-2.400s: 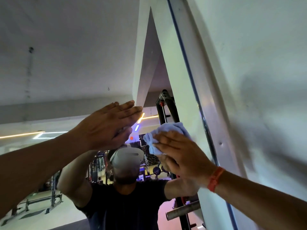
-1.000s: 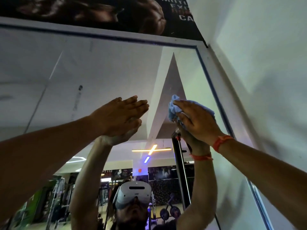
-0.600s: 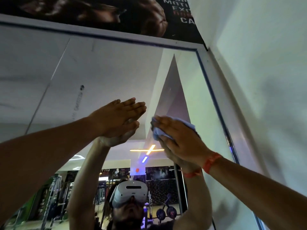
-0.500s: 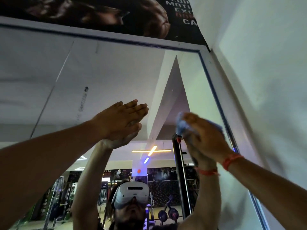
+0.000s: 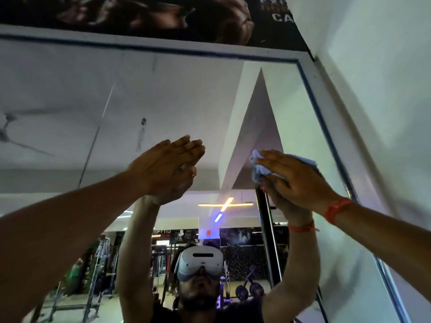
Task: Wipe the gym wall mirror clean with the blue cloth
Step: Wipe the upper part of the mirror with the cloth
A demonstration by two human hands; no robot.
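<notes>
The wall mirror [image 5: 116, 94] fills the head view and reflects a gym ceiling, racks and a person in a white headset. My right hand [image 5: 296, 178], an orange band at its wrist, presses the blue cloth [image 5: 257, 162] flat against the glass near the mirror's right edge, fingers straight over it. Only the cloth's left and upper rims show past the fingers. My left hand [image 5: 168, 166] rests flat on the glass to the left, fingers together and straight, holding nothing.
The mirror's blue-edged frame [image 5: 326, 122] runs down the right side beside a white side wall [image 5: 377, 89]. A dark poster [image 5: 163, 15] hangs above the top frame. A small dark smudge [image 5: 143, 122] sits on the glass above my left hand.
My right hand has swept the cloth back and forth across the glass and now sits a little higher and further right. My left hand has stayed flat in the same spot.
</notes>
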